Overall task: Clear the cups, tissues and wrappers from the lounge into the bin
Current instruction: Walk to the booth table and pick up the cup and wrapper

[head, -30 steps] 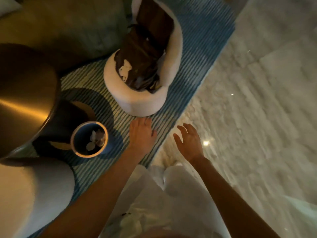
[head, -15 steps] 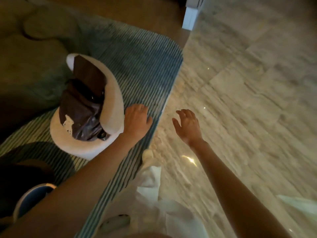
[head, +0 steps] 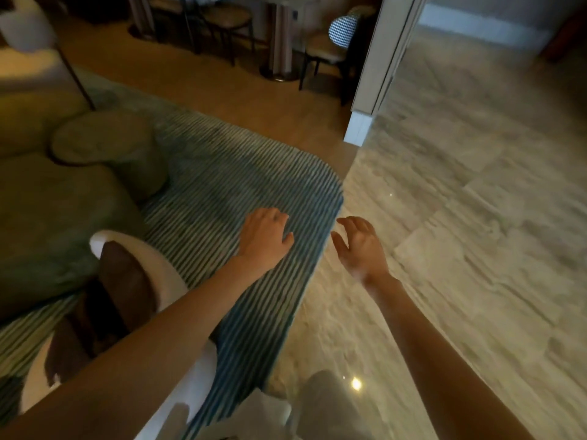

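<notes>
Hands first: both are empty. The left hand (head: 265,238), at centre frame, hangs palm down over the blue-and-white ribbed rug (head: 251,173) with its fingers loosely curled around nothing. The right hand (head: 360,246), just to its right, is spread wide with the thumb out, over the pale veined marble floor (head: 460,233).

No cup, tissue or wrapper shows ahead of either hand, and no bin is in view. The only candidate, and I cannot say what it is, is the crumpled dark brown glossy sheet (head: 124,281) lying in the white padded oval cushion-like seat (head: 168,274) at lower left. It sits below and to the left of the left hand, partly behind that forearm, with its long axis running from lower left toward upper right. The left hand is clearly the nearer one; the right is well apart from it, across the rug's edge.

The rug is soft and corded with a rounded corner, and the floor looks hard and polished, with light glinting off it. An olive-green upholstered sofa with a round cushion (head: 63,185) fills the left. Loose white fabric (head: 251,414) shows at the bottom edge. At the top stand dark chairs and table legs (head: 276,36) on wood-toned flooring, beside a white wall corner (head: 378,68).

My guess is that the next move is a search for litter rather than a pickup.
</notes>
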